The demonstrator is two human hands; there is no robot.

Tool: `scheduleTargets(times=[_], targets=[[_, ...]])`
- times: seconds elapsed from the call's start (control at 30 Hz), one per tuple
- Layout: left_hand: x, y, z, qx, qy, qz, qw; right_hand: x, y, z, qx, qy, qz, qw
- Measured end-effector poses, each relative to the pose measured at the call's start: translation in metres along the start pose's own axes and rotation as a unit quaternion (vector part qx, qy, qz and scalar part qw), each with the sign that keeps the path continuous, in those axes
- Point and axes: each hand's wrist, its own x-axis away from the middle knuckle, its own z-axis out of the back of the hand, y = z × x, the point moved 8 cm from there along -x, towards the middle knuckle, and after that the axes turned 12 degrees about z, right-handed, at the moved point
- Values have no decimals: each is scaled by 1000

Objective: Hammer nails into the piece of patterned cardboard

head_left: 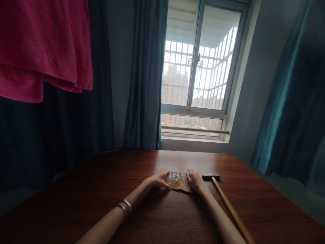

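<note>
A small light-brown wooden board (pixel 183 184) lies on the table between my hands, its surface covered in dark specks and its near edge rough. Along its far edge stands a row of several thin metal nails (pixel 175 175), with an orange-brown patch in front of them. My left hand (pixel 159 178) holds the board's left end, thumb at the near corner and fingers at the far one. At the right end, my right hand (pixel 195 180) grips the board, its thumb hidden. Just right of that hand rests a hammer (pixel 230 206) with a dark head and a long wooden handle.
The reddish-brown wooden table (pixel 122 179) reaches to the wall below a barred window (pixel 193 108). Blue curtains (pixel 146 74) hang on both sides. A pink cloth (pixel 48 47) hangs at the upper left. Two bracelets (pixel 125 206) circle my left wrist.
</note>
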Motion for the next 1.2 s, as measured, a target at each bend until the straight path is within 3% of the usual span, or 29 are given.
scheduleTargets(times=[0.17, 0.47, 0.83, 0.97, 1.2], targets=[[-3, -2, 1, -25, 22, -17, 999, -1, 2, -11, 28, 7, -2, 1000], [10, 12, 7, -34, 69, -72, 994, -3, 6, -12, 40, 44, 34, 998], [18, 19, 13, -37, 100, -57, 993, 0, 1, -2, 57, 100, 64, 991], [20, 20, 14, -32, 97, -62, 993, -2, 5, -7, 42, 96, 57, 993], [19, 16, 2, -28, 45, -92, 994, -4, 23, -26, -89, 30, 3, 996]])
